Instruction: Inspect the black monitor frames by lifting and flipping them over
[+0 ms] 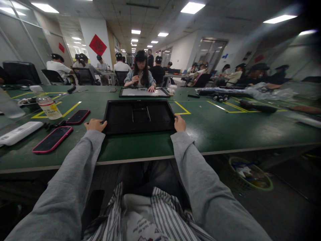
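Observation:
A shallow black rectangular casing, which looks like a monitor back cover [120, 115], lies in front of me with its hollow side up. Two thin bright strips stand out around a recess in its middle. My left hand [95, 125] is closed on its left edge, the thumb along the rim. At the opposite edge, near the right corner, my right hand [180, 123] grips the rim with curled fingers. The casing rests on the green table [140, 147], a little back from the front edge.
Left of the casing lie two red-edged phones [53, 140], a white device [21, 133] and a bottle [49, 103]. Across the table a person [140, 75] touches a framed panel [132, 92]. Plastic wrap [271, 91] lies back right; a basket [250, 174] stands on the floor.

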The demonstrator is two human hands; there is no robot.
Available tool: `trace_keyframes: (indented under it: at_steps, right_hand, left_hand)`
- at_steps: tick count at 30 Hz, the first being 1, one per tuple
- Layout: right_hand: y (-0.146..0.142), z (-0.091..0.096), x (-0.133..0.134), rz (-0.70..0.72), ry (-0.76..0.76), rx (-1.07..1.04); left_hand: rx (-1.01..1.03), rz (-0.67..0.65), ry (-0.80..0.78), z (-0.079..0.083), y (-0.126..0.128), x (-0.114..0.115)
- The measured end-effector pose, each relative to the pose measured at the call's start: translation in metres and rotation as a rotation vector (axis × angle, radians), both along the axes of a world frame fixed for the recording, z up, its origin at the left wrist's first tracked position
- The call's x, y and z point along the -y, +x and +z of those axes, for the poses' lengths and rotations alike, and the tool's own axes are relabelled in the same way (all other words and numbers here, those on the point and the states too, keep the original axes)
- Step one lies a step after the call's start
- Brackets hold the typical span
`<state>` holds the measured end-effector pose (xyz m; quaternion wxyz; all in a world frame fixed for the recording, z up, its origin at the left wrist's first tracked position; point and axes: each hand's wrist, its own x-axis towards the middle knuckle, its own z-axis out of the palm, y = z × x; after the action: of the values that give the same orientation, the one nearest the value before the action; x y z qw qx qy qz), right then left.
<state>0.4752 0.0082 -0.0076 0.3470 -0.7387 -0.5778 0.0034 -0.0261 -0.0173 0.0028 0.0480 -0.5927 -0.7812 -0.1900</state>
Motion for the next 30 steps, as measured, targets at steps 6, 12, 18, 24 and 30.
trace_keyframes:
  at_steps: [6, 12, 18, 24, 30]
  right_hand:
    - [0.0, -0.006, -0.01, 0.017, 0.04, -0.014]
    - [0.003, -0.011, -0.017, 0.033, 0.059, -0.028]
    - [0.006, -0.012, -0.017, 0.021, 0.043, -0.032]
    - [0.005, -0.011, -0.015, 0.024, 0.049, -0.054]
    - [0.005, -0.011, -0.016, 0.035, 0.098, -0.064]
  left_hand:
    - [0.015, -0.021, 0.027, -0.004, -0.003, -0.007]
    - [0.023, -0.037, 0.024, -0.005, -0.004, -0.01]
    - [0.017, -0.046, 0.025, -0.006, -0.005, -0.012]
    - [0.012, -0.039, -0.014, -0.005, -0.006, -0.011]
    - [0.001, -0.047, -0.046, -0.004, -0.006, -0.012]
